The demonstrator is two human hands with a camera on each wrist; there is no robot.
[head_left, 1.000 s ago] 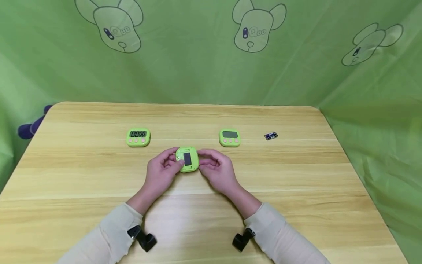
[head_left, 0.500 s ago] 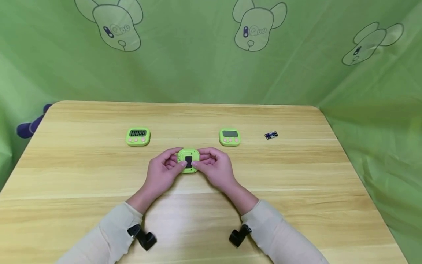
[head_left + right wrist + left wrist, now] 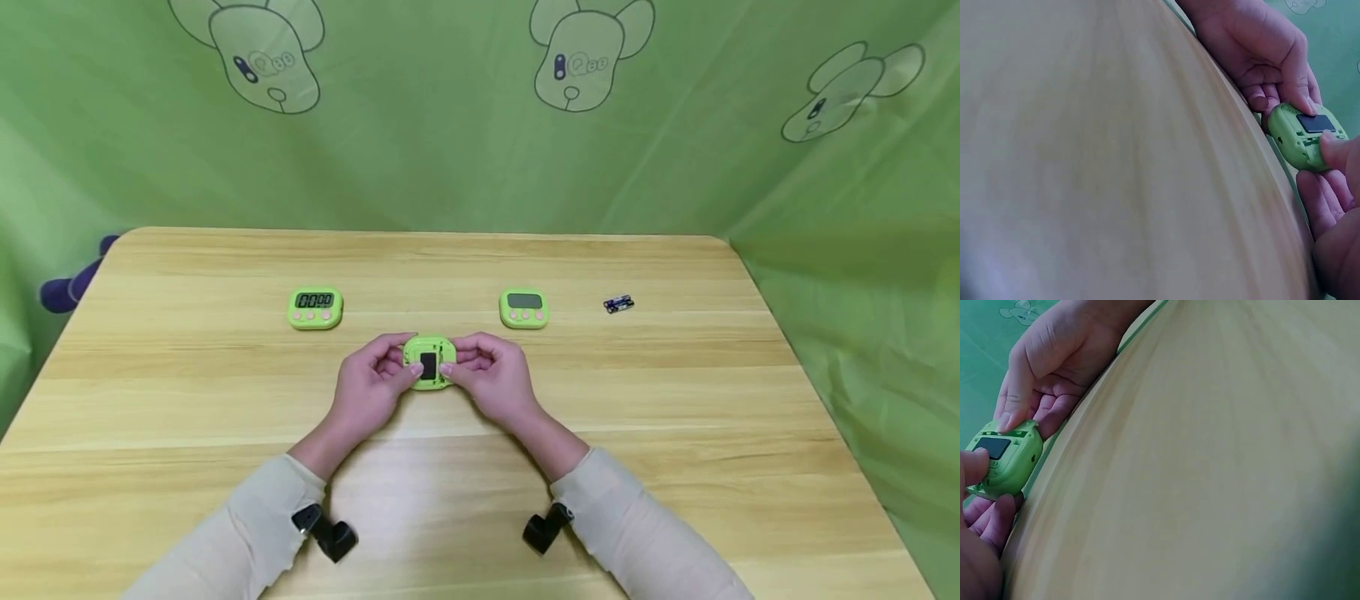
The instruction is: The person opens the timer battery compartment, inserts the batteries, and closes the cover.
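Observation:
A green digital timer is held back side up between both hands above the table, with a black rectangle on its back. My left hand grips its left side, the thumb pressing beside the black rectangle. On the right side, my right hand pinches it with thumb on the back and fingers at the edge. A dark slot in the timer shows beside the right thumb; what lies inside is too small to tell. The left wrist view also shows both thumbs on the timer.
Farther back on the wooden table lie a green timer reading 00:00, another green timer with a blank screen and two small dark batteries. A green curtain hangs behind the table's far edge.
My right thumb has come from the timer's edge onto its back. A dark slot has opened beside that thumb. The left hand keeps its grip, and the timer has shifted slightly right.

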